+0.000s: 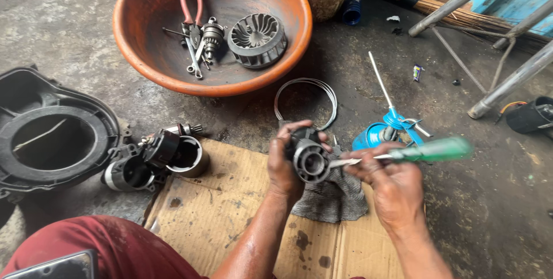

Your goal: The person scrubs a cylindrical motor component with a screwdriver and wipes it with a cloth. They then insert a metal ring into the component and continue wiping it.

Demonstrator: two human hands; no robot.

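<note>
Round metal motor part (310,161) is gripped in the left hand (284,166) above a grey rag (334,198) on a sheet of cardboard (213,210). A green-handled screwdriver (429,151) is clasped in the right hand (391,187), its tip set against the part's rim at 3 o'clock. At 9 o'clock, cylindrical housings (152,161) are grouped. At 12 o'clock, a wire ring (305,103) is laid, and beyond it an orange basin (144,54) containing pliers (190,8) and a finned wheel (257,40).
</note>
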